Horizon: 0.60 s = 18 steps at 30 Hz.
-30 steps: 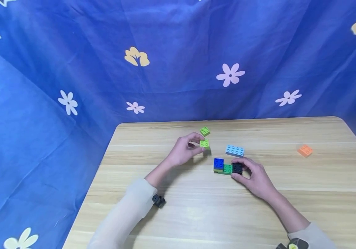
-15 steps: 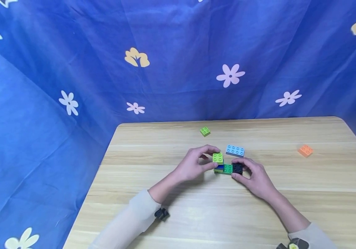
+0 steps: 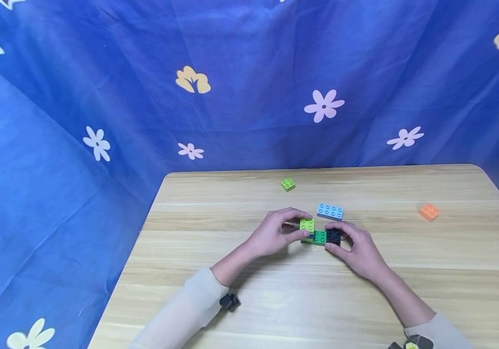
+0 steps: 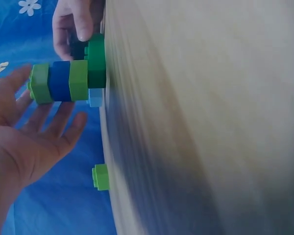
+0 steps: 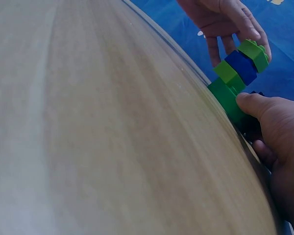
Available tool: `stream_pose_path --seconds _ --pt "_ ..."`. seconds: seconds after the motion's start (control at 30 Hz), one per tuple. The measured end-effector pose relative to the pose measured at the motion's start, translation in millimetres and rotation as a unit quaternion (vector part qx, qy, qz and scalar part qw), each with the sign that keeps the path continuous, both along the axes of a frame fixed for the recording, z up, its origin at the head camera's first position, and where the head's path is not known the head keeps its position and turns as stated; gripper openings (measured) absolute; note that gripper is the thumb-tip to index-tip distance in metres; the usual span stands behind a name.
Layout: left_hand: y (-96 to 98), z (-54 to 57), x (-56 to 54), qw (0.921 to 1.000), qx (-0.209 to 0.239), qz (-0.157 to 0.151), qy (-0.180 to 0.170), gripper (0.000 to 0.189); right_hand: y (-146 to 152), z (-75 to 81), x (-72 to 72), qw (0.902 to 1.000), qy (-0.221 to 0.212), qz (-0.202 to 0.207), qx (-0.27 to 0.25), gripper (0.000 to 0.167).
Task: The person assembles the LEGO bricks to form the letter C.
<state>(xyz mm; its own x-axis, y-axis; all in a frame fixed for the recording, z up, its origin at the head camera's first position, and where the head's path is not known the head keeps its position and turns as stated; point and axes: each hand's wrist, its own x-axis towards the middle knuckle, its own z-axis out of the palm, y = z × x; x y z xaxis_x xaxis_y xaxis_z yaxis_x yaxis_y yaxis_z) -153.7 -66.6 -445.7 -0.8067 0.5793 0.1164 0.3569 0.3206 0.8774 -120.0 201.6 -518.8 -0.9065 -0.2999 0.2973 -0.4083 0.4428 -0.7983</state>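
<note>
My left hand [image 3: 273,234] pinches a lime green toy brick [image 3: 306,225] between thumb and fingers. That brick sits on top of a blue brick [image 4: 60,81], slightly askew in the left wrist view. Under the blue one is another lime green brick [image 4: 79,81], at the left end of a long green brick [image 3: 320,236]. A black brick [image 3: 333,236] stands at the right end of the green one. My right hand [image 3: 358,250] holds the black end between thumb and fingers; the right wrist view shows the thumb against the green brick.
Just behind the stack lies a light blue brick [image 3: 330,211]. A loose lime green brick [image 3: 288,184] is near the back edge of the wooden table [image 3: 232,194]. An orange brick [image 3: 429,212] lies far to the right. Blue patterned cloth [image 3: 249,97] hangs behind.
My left hand has carried the lime green brick rightward and toward me, onto the blue brick, then lowered a little. The right hand has stayed at the black brick.
</note>
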Motion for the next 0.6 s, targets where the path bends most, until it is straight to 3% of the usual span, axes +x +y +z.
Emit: stream_pose_path --seconds 0.23,0.43,0.6 --pt "2.0 1.8 2.7 0.9999 0.001 0.013 -0.007 0.029 -1.9 0.0 -0.2 1.0000 0.001 -0.001 0.001 0.045" --pt "3.7 1.0 6.5 0.9992 -0.002 0.039 0.006 0.027 -3.9 0.6 -0.1 1.0000 0.000 0.003 0.002 0.045" --pt "8.1 -0.8 8.5 0.9989 0.003 0.043 0.016 0.026 -2.2 1.1 1.0 1.0000 0.005 -0.003 0.000 0.045"
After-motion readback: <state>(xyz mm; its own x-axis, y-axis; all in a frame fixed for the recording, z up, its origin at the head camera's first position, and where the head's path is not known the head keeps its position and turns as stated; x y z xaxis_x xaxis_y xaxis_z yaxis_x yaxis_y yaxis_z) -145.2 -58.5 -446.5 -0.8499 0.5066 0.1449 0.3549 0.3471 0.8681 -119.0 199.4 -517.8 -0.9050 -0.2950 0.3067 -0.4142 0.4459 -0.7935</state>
